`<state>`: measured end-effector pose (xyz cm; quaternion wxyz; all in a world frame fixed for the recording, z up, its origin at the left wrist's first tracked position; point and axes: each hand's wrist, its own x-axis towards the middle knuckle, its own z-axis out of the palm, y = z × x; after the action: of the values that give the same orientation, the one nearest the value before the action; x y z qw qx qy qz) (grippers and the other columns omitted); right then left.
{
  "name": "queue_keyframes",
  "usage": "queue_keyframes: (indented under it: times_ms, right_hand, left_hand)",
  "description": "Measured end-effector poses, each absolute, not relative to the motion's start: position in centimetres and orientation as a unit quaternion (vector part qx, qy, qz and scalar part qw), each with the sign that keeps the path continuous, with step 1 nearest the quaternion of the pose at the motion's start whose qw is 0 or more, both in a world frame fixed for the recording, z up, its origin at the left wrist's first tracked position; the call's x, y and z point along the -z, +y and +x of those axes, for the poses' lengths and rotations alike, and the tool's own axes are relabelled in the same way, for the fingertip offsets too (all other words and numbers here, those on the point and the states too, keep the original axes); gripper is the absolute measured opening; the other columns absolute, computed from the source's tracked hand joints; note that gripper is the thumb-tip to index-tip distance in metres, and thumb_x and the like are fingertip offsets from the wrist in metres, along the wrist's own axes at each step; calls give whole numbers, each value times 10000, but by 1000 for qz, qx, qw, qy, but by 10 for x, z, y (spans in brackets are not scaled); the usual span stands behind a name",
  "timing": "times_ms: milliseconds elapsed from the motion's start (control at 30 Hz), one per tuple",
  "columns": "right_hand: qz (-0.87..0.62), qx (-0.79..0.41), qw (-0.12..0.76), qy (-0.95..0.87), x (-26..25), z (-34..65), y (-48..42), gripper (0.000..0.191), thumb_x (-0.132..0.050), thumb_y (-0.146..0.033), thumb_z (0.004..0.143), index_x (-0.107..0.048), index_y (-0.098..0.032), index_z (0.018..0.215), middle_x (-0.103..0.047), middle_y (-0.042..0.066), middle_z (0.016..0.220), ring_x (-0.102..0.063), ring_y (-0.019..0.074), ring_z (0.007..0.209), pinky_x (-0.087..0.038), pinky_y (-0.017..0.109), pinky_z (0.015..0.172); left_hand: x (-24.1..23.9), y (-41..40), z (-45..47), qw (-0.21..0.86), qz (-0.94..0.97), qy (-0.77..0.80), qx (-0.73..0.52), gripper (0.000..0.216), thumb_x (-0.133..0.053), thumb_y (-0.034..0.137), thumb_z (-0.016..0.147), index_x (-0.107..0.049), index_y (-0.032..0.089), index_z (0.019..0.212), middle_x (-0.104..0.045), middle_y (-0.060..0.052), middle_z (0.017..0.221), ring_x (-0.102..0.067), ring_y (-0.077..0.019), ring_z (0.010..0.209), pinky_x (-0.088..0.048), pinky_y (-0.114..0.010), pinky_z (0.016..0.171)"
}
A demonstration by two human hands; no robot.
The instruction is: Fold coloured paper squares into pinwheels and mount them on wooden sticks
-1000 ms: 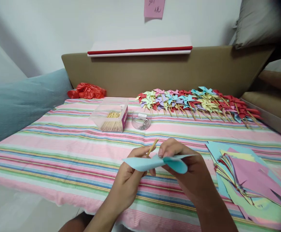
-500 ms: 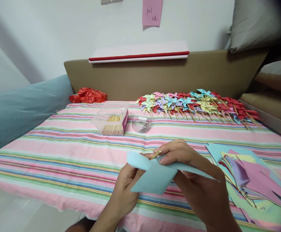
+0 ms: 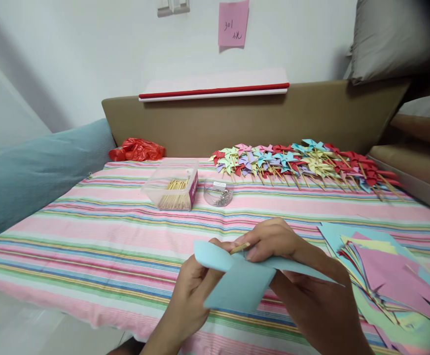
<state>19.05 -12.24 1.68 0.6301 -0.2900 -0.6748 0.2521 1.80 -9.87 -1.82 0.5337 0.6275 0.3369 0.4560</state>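
Just in front of me, both hands meet around a light blue paper pinwheel (image 3: 242,283) with curled blades. Above its centre pokes the end of a thin wooden stick (image 3: 240,248). My left hand (image 3: 191,298) is closed round the stick, its fingers partly hidden behind the paper. The fingertips of my right hand (image 3: 292,251) pinch at the pinwheel's centre beside the stick end, where a thin metal pin shows faintly. One blue blade stretches under the right fingers.
Behind the hands stand a clear box of sticks (image 3: 176,195) and a round clear container of pins (image 3: 218,193). Finished pinwheels (image 3: 285,160) lie heaped at the back right. Coloured paper sheets (image 3: 388,271) are piled at right. A red plastic bag (image 3: 139,149) lies back left.
The view has tilted up slightly, so everything sits a little lower. Both hands keep their hold on the pinwheel and stick. A folded purple piece no longer shows on the paper pile.
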Motion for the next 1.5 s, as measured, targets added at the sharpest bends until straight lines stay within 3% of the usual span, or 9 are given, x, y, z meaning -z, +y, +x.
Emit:
queue_keyframes:
  times_ms: [100,567,900,1133,1300,1500]
  right_hand:
    - [-295,-262,631,-667,-15,190,-123,200,-662,-71,889,-698,-251,970,-770,14,1018,-705,204,988,-513,368,932]
    - [-307,-290,630,-652,-10,190,-125,155,-640,-134,921,-698,-270,968,-760,14,1016,-671,193,976,-518,347,902]
    - [-280,-273,645,-657,-6,187,-121,129,-663,-159,925,-692,-275,972,-759,-10,972,-663,158,916,-526,312,866]
    - [-286,-297,644,-644,-4,187,-122,396,-680,-64,885,-682,-348,1161,-762,-14,1006,-683,176,956,-564,326,827]
    - [-246,-276,631,-682,-7,191,-121,339,-651,-57,901,-714,-302,1128,-768,21,1012,-693,203,936,-552,376,828]
    - [-234,-289,635,-677,-7,192,-122,270,-644,-114,924,-735,-304,1092,-772,35,1004,-694,217,923,-541,386,805]
  left_hand:
    - [23,-97,16,524,641,332,-452,305,-516,418,984,-732,247,1113,-676,-81,967,-613,-217,838,-520,-339,778]
    - [31,-88,2,447,686,289,-496,208,-550,294,981,-753,267,1021,-664,-54,899,-606,-203,797,-491,-303,725]
    - [23,-85,-6,378,736,245,-505,253,-527,202,985,-737,282,1102,-675,-55,894,-624,-192,765,-498,-299,693]
    - [23,-85,-8,379,741,237,-501,222,-561,229,975,-723,284,1118,-669,-50,900,-619,-182,771,-484,-277,685]
    - [19,-84,-10,374,749,247,-488,184,-574,245,965,-751,250,1014,-684,-62,872,-638,-202,774,-495,-296,693]
    - [13,-87,-12,333,775,251,-475,284,-507,158,972,-748,277,1063,-716,-59,882,-644,-195,731,-500,-304,668]
